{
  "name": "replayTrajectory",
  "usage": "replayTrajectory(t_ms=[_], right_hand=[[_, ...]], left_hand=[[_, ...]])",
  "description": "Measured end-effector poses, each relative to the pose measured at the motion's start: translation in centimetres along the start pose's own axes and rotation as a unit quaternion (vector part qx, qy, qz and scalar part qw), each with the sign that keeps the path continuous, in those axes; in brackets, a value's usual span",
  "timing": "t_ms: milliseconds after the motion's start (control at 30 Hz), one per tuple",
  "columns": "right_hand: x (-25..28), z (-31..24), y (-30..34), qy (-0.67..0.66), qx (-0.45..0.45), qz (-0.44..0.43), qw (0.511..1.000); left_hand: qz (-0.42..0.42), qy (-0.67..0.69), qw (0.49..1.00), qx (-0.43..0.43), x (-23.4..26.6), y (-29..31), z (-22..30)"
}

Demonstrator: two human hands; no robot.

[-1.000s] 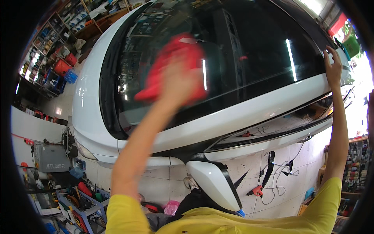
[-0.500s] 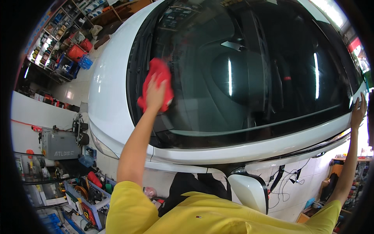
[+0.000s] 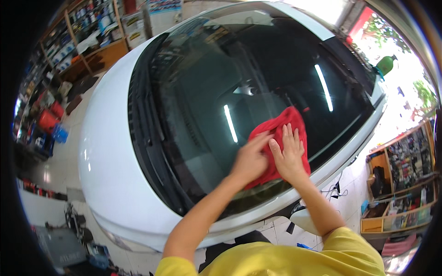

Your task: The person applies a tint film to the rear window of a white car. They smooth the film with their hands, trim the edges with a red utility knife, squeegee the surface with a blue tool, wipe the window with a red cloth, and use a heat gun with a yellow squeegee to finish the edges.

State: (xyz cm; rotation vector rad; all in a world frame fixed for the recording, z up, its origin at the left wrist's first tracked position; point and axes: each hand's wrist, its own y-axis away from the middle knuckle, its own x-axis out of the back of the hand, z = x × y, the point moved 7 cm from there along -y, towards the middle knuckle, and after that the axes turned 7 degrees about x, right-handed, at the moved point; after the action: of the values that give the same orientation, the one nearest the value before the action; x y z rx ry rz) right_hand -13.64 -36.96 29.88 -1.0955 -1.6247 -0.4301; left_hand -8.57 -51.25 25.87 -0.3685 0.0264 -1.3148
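A red cloth (image 3: 291, 118) lies bunched on the windshield (image 3: 193, 110) of a white car, close to the lower side edge of the glass. My right hand (image 3: 290, 154) rests flat on it with the fingers spread. Beside it, my left hand (image 3: 251, 161) is curled at the cloth's left part; it is slightly blurred, and its fingertips touch the red fabric. Part of the cloth is hidden beneath both hands.
The white hood (image 3: 106, 147) curves away on the left, with black wipers (image 3: 154, 152) along the glass. Below my right forearm is a side mirror (image 3: 306, 221). A wooden display cabinet (image 3: 405, 170) stands at right, and loaded shelves (image 3: 83, 32) at upper left.
The red cloth has moved from the wiper side to the right across the glass with my left hand. My right hand has left the roof edge and now lies on the cloth. The view has turned.
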Motion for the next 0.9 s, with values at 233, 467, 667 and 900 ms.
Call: replayTrajectory(t_ms=[233, 467, 667, 900], right_hand=[[5.7, 8.6, -10.7, 0.333, 0.01, 0.095, 0.938], [10.5, 17.4, -38.5, 0.31, -0.068, 0.082, 0.945], [-20.9, -17.7, -12.7, 0.043, 0.402, -0.124, 0.906], [-10.3, -5.4, -15.8, 0.085, 0.435, -0.07, 0.893]], left_hand=[[0.258, -0.496, 0.804, 0.201, 31.8, 1.7, -17.0], [0.227, -0.454, 0.793, 0.337, 34.5, 0.4, -27.9], [0.25, -0.394, 0.809, 0.358, 36.2, -0.1, -27.5], [0.311, -0.345, 0.807, 0.365, 38.8, -1.1, -25.3]])
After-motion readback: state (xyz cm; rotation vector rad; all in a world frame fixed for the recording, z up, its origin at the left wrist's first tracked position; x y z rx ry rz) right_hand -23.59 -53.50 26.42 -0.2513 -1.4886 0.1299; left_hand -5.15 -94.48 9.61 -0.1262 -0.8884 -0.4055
